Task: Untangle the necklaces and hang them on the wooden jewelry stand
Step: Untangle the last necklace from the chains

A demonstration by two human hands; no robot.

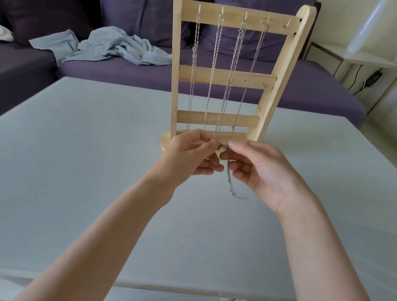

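The wooden jewelry stand [226, 76] stands upright at the far middle of the table. Several silver necklaces [212, 66] hang from hooks along its top bar; the rightmost hook [287, 25] carries nothing. In front of the stand's base, my left hand [189, 154] and my right hand [261, 171] both pinch a thin silver chain [229, 180] between fingertips. Its loose end dangles down between my hands above the table. Where the chain sits inside my fingers is hidden.
The pale grey table [94, 164] fills the foreground. Behind it is a purple sofa [295, 87] with a crumpled light blue cloth [110, 47]. At the right stands a white side table [361, 60] with a white vase [369, 26].
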